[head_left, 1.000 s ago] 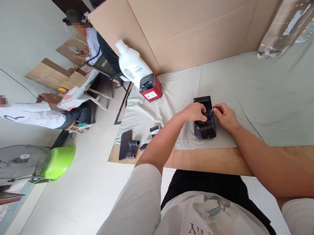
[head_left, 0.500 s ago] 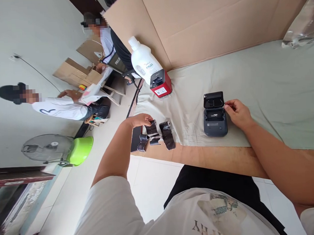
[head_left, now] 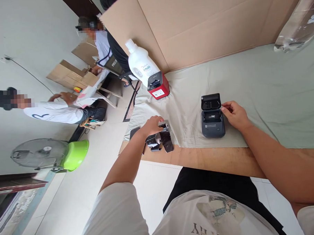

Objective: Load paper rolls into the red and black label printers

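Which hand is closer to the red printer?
Left. The left hand is on the black rolls, in front of the red printer. The right hand is farther away, beside the open black printer.

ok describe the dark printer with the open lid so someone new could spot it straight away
On the pale cloth in front of the cardboard wall, find the right hand; its fingertips touch the dark grey printer. Its lid is flipped open away from the person, and unlike the red printer by the white bottle, it is dark grey all over.
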A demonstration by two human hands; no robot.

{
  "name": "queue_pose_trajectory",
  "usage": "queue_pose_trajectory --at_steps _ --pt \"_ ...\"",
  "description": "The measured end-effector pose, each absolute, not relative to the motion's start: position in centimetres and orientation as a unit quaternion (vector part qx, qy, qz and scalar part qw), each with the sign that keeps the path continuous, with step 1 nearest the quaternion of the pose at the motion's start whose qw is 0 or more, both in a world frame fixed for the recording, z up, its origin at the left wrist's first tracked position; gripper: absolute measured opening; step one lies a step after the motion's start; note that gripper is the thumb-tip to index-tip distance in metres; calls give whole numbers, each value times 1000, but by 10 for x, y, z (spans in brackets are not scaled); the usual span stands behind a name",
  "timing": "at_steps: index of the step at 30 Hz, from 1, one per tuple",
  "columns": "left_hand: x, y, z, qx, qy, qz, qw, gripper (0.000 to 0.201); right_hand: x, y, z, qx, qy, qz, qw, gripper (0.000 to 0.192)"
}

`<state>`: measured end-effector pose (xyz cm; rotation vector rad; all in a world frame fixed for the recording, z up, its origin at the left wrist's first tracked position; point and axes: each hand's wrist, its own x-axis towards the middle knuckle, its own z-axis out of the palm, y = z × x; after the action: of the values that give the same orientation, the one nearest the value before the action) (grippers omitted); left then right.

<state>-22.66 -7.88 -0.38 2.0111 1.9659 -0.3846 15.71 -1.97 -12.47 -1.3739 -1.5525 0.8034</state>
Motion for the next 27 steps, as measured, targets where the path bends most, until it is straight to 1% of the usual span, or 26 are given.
queue_pose_trajectory --at_steps 3,5,6,8,11,13,15,19,23,27 --pt "-205 -75 -17 718 663 -150 149 41 157 -20 -125 -554 -620 334 444 32" --pt "-194 -75 -18 715 666 -120 176 38 157 -20 -124 -553 -617 343 441 31" --pt "-188 -76 -15 710 665 -95 211 37 157 -20 -124 -553 -617 347 439 31" --pt "-174 -80 -3 701 638 -32 318 40 156 -20 -123 -554 -616 354 434 29" --pt "-142 -84 18 699 530 51 478 46 155 -19 -123 -559 -615 357 426 28" --pt "-114 -80 24 712 457 84 526 43 155 -19 -123 -561 -615 355 425 26" --pt "-85 -71 22 743 416 107 513 38 155 -19 -122 -561 -616 355 425 25" --pt "-37 -45 5 806 427 137 386 36 155 -20 -120 -555 -615 363 427 24" --pt "-17 -28 -8 814 491 75 300 43 154 -20 -121 -546 -612 369 437 21" --pt "-13 -24 -14 814 515 33 267 44 153 -19 -121 -545 -613 372 435 20"
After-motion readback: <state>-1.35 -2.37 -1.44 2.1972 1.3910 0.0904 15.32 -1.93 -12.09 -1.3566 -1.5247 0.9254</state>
